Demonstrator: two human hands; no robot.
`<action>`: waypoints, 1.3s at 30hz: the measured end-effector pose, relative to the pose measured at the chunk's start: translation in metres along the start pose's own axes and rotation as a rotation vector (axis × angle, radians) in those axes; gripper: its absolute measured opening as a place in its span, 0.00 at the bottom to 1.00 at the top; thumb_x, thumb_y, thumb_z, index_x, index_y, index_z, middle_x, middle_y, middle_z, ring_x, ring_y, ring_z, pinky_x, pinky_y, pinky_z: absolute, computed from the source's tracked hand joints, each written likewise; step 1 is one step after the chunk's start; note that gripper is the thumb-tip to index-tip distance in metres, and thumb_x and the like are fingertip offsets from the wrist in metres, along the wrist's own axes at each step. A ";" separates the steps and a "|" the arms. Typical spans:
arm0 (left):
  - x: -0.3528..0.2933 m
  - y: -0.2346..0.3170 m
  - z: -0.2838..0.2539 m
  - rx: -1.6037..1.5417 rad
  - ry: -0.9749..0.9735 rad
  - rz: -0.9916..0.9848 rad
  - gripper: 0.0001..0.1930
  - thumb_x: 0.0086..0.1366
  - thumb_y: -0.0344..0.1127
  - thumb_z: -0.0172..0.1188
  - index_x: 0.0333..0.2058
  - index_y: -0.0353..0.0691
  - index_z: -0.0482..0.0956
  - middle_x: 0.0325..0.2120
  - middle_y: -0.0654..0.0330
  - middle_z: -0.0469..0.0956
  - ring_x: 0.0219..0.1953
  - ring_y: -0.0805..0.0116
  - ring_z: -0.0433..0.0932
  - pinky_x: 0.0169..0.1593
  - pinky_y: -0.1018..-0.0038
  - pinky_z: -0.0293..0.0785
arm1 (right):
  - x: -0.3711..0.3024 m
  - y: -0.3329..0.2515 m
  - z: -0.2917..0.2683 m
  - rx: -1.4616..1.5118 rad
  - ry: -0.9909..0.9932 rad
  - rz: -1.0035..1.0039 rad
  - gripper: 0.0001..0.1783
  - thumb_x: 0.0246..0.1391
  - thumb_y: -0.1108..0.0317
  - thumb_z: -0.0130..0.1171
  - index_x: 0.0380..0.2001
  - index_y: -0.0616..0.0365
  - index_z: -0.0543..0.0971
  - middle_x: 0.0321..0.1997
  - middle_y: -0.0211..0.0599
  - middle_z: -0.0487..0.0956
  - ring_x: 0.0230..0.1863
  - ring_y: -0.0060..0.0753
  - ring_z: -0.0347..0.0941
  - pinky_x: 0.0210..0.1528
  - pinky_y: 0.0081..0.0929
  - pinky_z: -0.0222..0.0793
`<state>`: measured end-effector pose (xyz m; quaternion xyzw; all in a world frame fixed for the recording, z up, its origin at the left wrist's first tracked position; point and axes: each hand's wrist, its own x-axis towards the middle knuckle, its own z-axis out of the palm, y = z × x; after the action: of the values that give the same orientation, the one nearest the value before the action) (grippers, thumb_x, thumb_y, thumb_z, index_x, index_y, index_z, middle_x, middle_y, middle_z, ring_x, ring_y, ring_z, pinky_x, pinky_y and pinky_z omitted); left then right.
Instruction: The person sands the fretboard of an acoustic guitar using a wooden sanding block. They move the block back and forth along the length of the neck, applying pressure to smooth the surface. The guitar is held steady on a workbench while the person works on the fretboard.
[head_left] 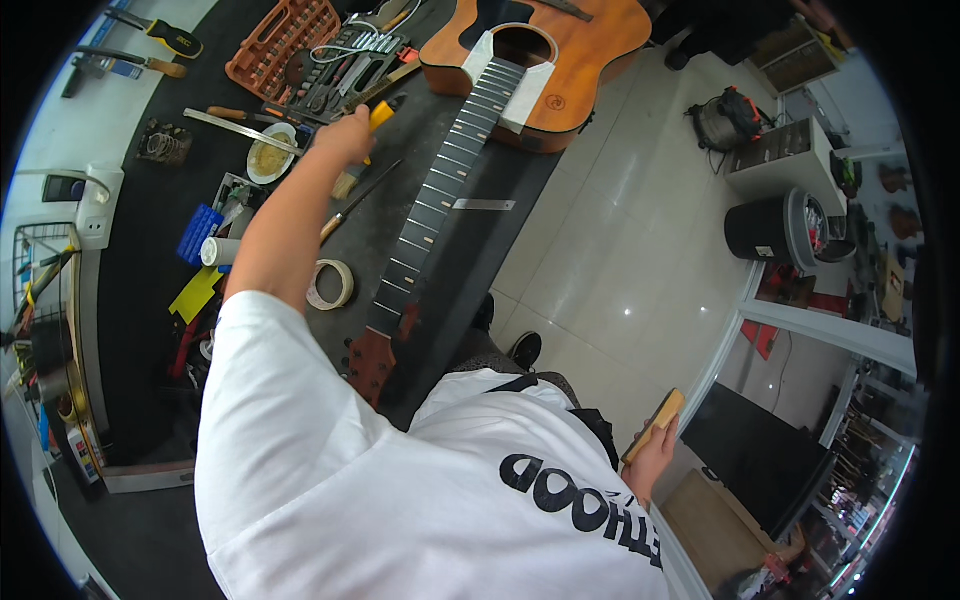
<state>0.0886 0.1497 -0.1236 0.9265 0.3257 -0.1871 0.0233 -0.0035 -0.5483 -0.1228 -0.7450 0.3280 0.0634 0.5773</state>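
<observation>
My left hand [345, 140] reaches over the dark workbench, fingers closed around a yellow tool [381, 115] whose kind I cannot make out. A brush [347, 184] with pale bristles and a thin wooden-handled tool [358, 203] lie just below that hand. To its right is an acoustic guitar [600, 60] on its back, its bare fretboard [440, 200] pointing toward me. White masking [520, 100] covers the top beside the fretboard's end. Off at my right side, away from the bench, my right hand [655, 460] grips a long wooden block [654, 425]; its dark underside shows only partly.
An orange socket case [285, 45], a dish [270, 155], a roll of tape [331, 285] and a metal ruler [484, 205] lie on the bench. Beyond its right edge are tiled floor [600, 240], a black bin [770, 232] and a shop vacuum [725, 120].
</observation>
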 end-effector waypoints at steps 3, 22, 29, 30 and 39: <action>-0.033 -0.007 -0.043 -0.176 0.308 0.015 0.26 0.68 0.49 0.64 0.57 0.39 0.72 0.48 0.46 0.83 0.48 0.44 0.83 0.53 0.55 0.77 | 0.017 0.002 -0.010 0.034 -0.039 -0.009 0.33 0.68 0.69 0.48 0.75 0.51 0.61 0.43 0.33 0.79 0.36 0.22 0.73 0.38 0.24 0.72; -0.144 0.161 -0.064 -0.899 0.652 0.114 0.21 0.68 0.40 0.67 0.55 0.40 0.73 0.45 0.49 0.85 0.50 0.59 0.84 0.52 0.64 0.78 | 0.094 0.037 -0.078 0.135 -0.081 -0.043 0.34 0.68 0.68 0.49 0.76 0.50 0.59 0.44 0.33 0.78 0.37 0.23 0.72 0.39 0.25 0.72; -0.057 0.178 -0.090 -0.849 0.673 0.263 0.20 0.68 0.43 0.67 0.52 0.38 0.74 0.42 0.51 0.85 0.46 0.57 0.85 0.50 0.64 0.77 | 0.073 0.034 -0.108 0.188 0.080 -0.031 0.33 0.69 0.66 0.50 0.76 0.50 0.60 0.46 0.32 0.77 0.40 0.23 0.73 0.40 0.26 0.73; -0.045 0.179 -0.093 -0.953 0.718 0.247 0.20 0.69 0.43 0.66 0.52 0.38 0.74 0.43 0.51 0.85 0.47 0.56 0.84 0.50 0.64 0.77 | 0.074 0.042 -0.111 0.189 0.104 -0.024 0.33 0.69 0.66 0.50 0.76 0.50 0.60 0.45 0.32 0.77 0.40 0.23 0.74 0.41 0.26 0.73; 0.008 0.200 -0.097 -1.082 0.534 0.396 0.20 0.69 0.44 0.66 0.52 0.38 0.74 0.44 0.50 0.85 0.49 0.56 0.84 0.50 0.63 0.77 | 0.027 0.044 -0.102 0.193 0.173 0.077 0.33 0.69 0.66 0.50 0.75 0.49 0.60 0.44 0.33 0.79 0.39 0.25 0.74 0.41 0.27 0.73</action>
<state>0.2495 0.0130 -0.0521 0.8411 0.1912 0.2493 0.4404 -0.0361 -0.6570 -0.1388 -0.6755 0.4093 -0.0110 0.6132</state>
